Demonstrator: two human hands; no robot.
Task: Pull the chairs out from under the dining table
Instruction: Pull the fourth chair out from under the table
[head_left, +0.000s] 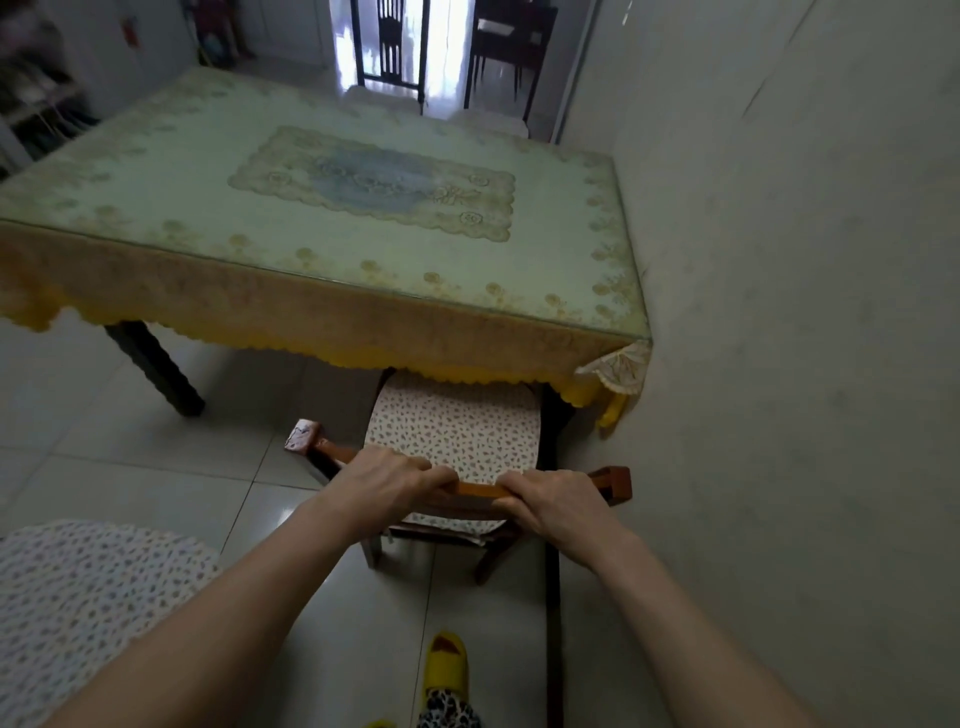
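Chair (457, 441) at 6 o'clock is clenched by left grip (387, 480) and right grip (558, 501), only partly drawn from the surface (311, 312); more's left.

One rectangular dining table (156, 208) draped in a yellow lace-edged cloth. Two bare hands, left (387, 480) and right (558, 506). One wooden chair with a floral seat cushion (457, 431) at the near edge, and a second floral cushion (78, 597) at lower left (its frame out of view). Two dark chairs (392, 47) (511, 41) beyond the far end. One yellow slipper (445, 662).
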